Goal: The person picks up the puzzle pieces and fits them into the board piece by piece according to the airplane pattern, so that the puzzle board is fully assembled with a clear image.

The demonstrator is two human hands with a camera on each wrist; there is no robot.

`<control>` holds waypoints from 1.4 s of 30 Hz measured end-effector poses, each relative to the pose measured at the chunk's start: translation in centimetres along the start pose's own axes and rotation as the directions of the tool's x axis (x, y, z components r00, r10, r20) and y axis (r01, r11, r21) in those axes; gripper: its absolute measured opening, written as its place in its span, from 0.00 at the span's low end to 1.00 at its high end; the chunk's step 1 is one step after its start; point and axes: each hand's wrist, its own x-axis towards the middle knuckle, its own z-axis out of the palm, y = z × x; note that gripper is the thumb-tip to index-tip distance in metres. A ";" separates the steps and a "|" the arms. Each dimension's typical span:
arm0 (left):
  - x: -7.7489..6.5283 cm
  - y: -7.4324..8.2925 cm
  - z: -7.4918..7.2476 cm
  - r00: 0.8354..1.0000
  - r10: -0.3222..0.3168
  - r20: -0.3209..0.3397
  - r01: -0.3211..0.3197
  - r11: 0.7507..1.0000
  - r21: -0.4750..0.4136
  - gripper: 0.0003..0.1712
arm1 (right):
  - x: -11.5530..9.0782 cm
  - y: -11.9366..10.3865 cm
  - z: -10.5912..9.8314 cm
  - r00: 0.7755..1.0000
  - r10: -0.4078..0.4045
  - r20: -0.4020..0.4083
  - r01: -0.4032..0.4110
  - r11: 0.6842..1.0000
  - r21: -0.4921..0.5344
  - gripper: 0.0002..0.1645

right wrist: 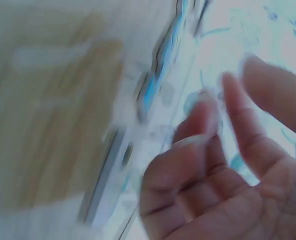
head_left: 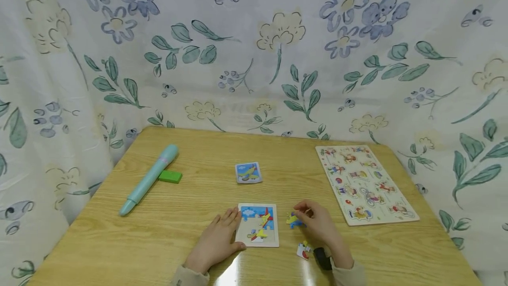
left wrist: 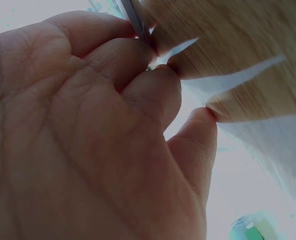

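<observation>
A small jigsaw tray (head_left: pixel 277 238) with a white rim lies near the front of the table, partly filled with blue, red and yellow aeroplane pieces. Along its left edge rests my left hand (head_left: pixel 216 241), fingers extended and thumb by the lower left corner. To the tray's right, my right hand (head_left: pixel 320 226) is at some blue and yellow puzzle pieces (head_left: pixel 291 220). Its fingers are loosely bent, and in the blurred right wrist view nothing shows between them. Below that hand lies another puzzle piece (head_left: pixel 303 250), white with red and yellow.
Behind the tray lies a square aeroplane picture (head_left: pixel 248 173). A long turquoise tube (head_left: pixel 151 179) lies at the left against a green block (head_left: pixel 170 176). At the right is a large board (head_left: pixel 367 184) with cartoon figures. Flowered curtains (head_left: pixel 254 56) surround the wooden table.
</observation>
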 end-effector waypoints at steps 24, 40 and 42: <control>-0.1 -0.4 0.4 1.000 -0.003 -0.011 0.003 1.000 0.008 0.50 | 0.8 0.3 0.8 0.999 0.021 0.038 -0.012 0.976 -0.219 0.17; -0.1 -0.2 0.8 1.000 -0.003 0.015 0.002 1.000 0.030 0.51 | 3.0 0.5 0.3 0.973 -0.033 0.228 0.043 0.998 -0.037 0.14; -0.1 -0.2 0.9 1.000 0.002 0.019 -0.002 0.999 0.032 0.51 | 3.1 0.5 0.2 0.970 -0.039 0.239 0.041 0.999 -0.006 0.12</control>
